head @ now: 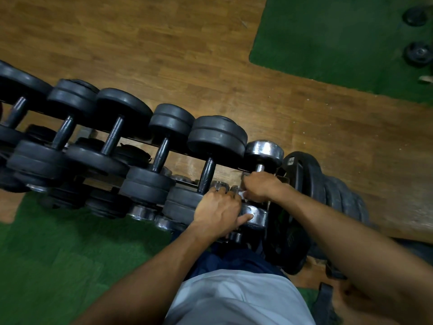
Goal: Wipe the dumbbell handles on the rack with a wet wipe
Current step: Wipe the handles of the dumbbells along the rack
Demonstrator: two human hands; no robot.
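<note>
A wooden floor (187, 55) fills the upper middle, with one green mat (339, 38) at two o'clock and another green mat (58, 254) at eight o'clock. Two black weight plates (418, 34) lie on the far mat at the two o'clock edge, with a pale object (425, 79) just below them, too blurred to identify. At four o'clock a stack of black plates (328, 191) leans on edge.
</note>
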